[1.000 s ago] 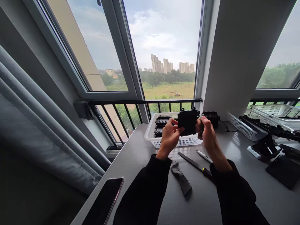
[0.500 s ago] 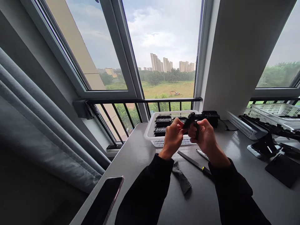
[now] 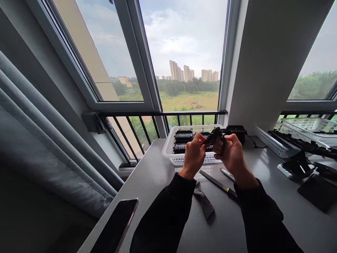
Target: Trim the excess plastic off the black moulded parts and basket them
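My left hand [image 3: 194,154] pinches the left end of a black molded part [image 3: 216,133] between thumb and fingertips, raised in front of a white basket [image 3: 181,161]. My right hand [image 3: 234,153] is closed at the same part's right side. Its thumb and curled fingers grip a small dark, flat piece [image 3: 223,146] whose kind I cannot make out. Fingers hide much of both items. Several black ridged parts [image 3: 181,137] lie in rows inside the basket. More black ridged pieces [image 3: 237,130] are stacked just right of it.
Below my hands lie a flat file [image 3: 214,180] with a black and yellow handle, a white marker [image 3: 227,173] and a crumpled grey cloth [image 3: 204,203]. A phone [image 3: 116,225] rests by the left table edge. Rightward are white baskets [image 3: 271,142], a stand [image 3: 297,165] and a black pad [image 3: 316,191].
The small dark piece in my right hand has shifted slightly right and turned, and the right fingers moved a little with it. My left hand stays nearly in place.
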The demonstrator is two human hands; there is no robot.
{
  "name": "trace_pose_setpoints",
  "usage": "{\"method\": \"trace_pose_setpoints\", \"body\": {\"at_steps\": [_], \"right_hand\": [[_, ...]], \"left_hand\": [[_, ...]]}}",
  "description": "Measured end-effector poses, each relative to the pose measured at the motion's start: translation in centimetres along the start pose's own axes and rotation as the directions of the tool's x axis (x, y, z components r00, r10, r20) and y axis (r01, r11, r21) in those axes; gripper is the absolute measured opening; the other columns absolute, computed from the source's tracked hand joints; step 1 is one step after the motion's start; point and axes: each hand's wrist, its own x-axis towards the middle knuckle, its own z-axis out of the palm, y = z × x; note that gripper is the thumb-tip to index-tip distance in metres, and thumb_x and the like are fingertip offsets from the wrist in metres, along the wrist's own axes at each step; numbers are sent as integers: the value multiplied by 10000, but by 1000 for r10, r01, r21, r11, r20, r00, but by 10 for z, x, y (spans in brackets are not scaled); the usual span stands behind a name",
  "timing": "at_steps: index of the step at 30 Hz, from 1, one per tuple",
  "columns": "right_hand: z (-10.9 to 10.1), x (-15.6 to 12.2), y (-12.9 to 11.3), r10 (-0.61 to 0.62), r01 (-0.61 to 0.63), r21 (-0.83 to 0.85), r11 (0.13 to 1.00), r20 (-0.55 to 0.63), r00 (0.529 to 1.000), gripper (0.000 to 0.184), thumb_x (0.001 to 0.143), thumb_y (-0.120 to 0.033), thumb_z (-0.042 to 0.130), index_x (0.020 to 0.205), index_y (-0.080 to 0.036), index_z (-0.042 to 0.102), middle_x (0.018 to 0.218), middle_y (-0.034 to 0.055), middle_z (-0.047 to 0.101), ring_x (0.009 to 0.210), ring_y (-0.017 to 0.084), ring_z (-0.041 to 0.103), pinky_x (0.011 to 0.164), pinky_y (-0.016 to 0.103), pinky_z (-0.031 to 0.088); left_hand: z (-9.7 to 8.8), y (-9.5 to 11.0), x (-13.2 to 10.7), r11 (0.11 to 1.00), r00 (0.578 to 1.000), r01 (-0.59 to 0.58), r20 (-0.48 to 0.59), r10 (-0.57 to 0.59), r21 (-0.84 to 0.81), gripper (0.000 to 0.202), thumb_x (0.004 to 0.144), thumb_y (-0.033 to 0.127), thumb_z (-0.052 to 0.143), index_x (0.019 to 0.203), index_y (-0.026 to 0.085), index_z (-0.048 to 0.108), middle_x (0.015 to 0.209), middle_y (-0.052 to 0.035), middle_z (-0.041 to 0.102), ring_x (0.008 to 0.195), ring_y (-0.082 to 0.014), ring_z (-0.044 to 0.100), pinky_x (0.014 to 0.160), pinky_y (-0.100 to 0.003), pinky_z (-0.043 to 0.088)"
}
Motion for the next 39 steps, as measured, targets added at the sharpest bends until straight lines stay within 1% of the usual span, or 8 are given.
{"method": "trace_pose_setpoints", "body": {"at_steps": [6,13,19,25,27,30,36,39], "right_hand": [[-5,-6,-14,31,-29,-24,999,90,995,342,717,-529,513,646,-207,420,623,-33,351,526,102,315,407,196,255],[-27,0,-20,-298,167,-389,906,-304,905,296,697,-438,659,716,-213,468,655,-24,465,534,103,414,355,189,270],[-15,1,-8,106,-109,-200,974,-26,994,365,682,-445,710,872,-209,507,725,7,594,591,159,582,390,234,424],[-14,3,-5,-65,58,-90,994,-70,995,482,519,-250,830,810,-226,447,668,-65,496,548,107,495,446,218,385],[-19,9,-3,-209,181,-161,970,-177,962,453,529,-271,816,781,-223,443,677,-71,454,573,95,453,496,222,375],[-30,18,1,-498,361,-412,837,-298,814,351,595,-283,749,749,-219,440,696,-66,404,610,93,387,581,241,353],[-44,28,6,-758,451,-684,574,-234,609,241,711,-295,642,732,-218,414,735,-50,411,648,111,376,670,284,331],[-42,27,8,-755,434,-693,576,-248,607,250,714,-318,661,747,-214,437,753,-42,436,680,121,416,698,289,352]], "left_hand": [[-5,0,3,983,994,101,-34,-108,-155,194,737,194,666,799,215,483,799,-20,687,821,-219,711,720,-305,528],[-10,5,9,816,982,128,-44,-184,-563,330,692,265,730,878,211,464,802,-17,704,852,-194,703,812,-326,522],[-7,9,9,651,995,80,17,-102,-755,458,618,388,831,916,201,538,993,-68,714,1074,-248,643,947,-363,482],[-7,1,4,527,981,190,145,-125,-829,498,631,463,810,985,203,575,1058,-84,702,1017,-271,660,889,-425,531],[-8,-4,7,530,951,277,152,-268,-801,428,703,438,755,1007,186,591,978,-69,706,908,-232,685,816,-401,568],[-11,-7,11,515,888,416,213,-407,-749,365,824,465,619,1047,176,606,889,-54,697,790,-196,688,719,-390,599],[-12,-5,10,702,914,404,291,-282,-587,534,691,249,780,1173,186,561,817,-27,702,729,-176,696,691,-323,591],[-10,-6,9,765,940,339,233,-249,-548,447,713,215,740,1123,166,568,779,-35,710,713,-194,711,712,-339,584]]}}
